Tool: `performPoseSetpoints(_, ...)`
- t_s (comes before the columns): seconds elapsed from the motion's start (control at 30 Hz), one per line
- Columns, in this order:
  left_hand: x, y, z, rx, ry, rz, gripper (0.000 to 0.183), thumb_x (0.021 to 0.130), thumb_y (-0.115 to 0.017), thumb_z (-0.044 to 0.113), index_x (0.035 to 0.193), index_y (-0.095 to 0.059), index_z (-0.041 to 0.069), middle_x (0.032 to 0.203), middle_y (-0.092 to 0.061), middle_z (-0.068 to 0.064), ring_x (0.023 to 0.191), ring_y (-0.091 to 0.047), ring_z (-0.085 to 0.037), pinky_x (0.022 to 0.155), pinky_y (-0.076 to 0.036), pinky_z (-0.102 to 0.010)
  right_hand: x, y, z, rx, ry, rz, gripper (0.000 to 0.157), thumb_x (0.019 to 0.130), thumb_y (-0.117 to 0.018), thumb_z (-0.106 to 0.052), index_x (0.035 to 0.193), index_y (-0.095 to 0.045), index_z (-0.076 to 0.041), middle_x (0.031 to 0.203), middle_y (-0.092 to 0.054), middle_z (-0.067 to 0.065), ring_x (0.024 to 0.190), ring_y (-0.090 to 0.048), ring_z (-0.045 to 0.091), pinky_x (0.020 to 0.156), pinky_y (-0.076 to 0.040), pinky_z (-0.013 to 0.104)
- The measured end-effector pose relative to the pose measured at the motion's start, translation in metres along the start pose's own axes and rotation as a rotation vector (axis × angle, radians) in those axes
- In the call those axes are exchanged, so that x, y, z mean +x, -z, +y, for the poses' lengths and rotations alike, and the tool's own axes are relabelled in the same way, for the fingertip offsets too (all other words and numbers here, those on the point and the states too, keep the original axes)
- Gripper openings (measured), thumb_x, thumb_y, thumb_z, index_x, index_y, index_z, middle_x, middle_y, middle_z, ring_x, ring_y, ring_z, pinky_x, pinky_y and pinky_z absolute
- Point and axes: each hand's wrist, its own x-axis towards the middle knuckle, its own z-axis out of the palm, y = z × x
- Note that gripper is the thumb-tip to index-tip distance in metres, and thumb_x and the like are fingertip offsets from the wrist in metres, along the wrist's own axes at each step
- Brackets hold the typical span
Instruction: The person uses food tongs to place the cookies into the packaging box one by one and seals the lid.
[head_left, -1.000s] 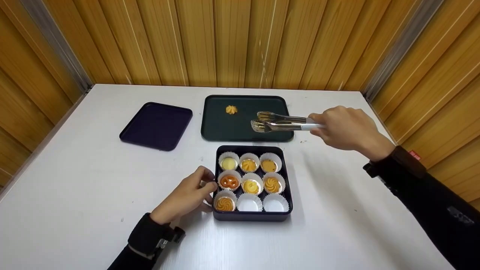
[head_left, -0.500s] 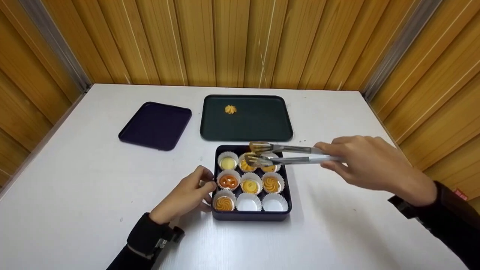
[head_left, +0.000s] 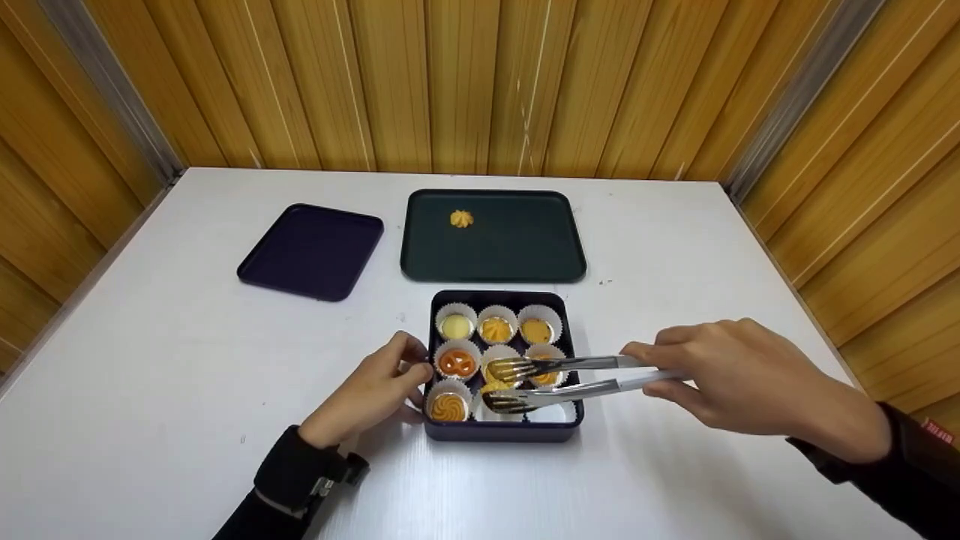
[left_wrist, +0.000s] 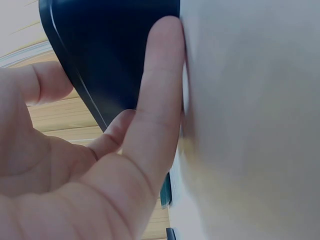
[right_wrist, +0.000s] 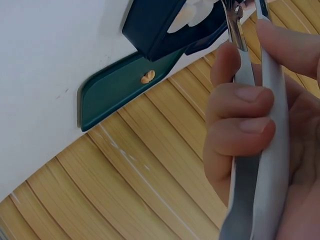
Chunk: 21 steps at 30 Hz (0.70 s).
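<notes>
My right hand (head_left: 739, 379) grips metal tongs (head_left: 585, 391) by their pale handles, fingers wrapped round them in the right wrist view. The tongs' tips are apart, over the middle and front rows of a dark blue square box (head_left: 502, 432). Yellow cookie (head_left: 495, 386) shows between the tips. Paper cups fill the box, several with cookies, including a pretzel-shaped one (head_left: 457, 363) and a swirl cookie (head_left: 448, 408). The tongs partly cover the front middle and front right cups. My left hand (head_left: 375, 386) touches the box's left side, one finger stretched along its wall (left_wrist: 110, 55) in the left wrist view.
Behind the box lies a dark green tray (head_left: 517, 251) with a single ridged cookie (head_left: 461, 218) on it. A dark purple square lid (head_left: 311, 251) lies at the left. Wood-patterned walls (head_left: 465, 90) enclose the white table (head_left: 187, 360) at the back and sides.
My right hand has brought the tongs from over the green tray toward me, across the box's back row, to its middle and front rows. The left hand and box stay put.
</notes>
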Motion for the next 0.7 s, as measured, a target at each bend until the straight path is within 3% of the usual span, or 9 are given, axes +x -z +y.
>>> performPoseSetpoints(0.7,-0.0002,-0.0002,-0.0010,-0.004,0.001,0.004,0.030,0.105,-0.057,0.019,0.127,-0.050,0.000,0.121,-0.063,-0.020,0.080,-0.071,-0.025,0.066,-0.069,-0.043,0.0065,-0.0037,-0.0069,-0.019,-0.007,-0.065,0.031,0.091,-0.085,-0.027,0.121,-0.076,-0.027,0.084,-0.065,-0.015,0.057,-0.042,-0.002,0.046,-0.035,0.016)
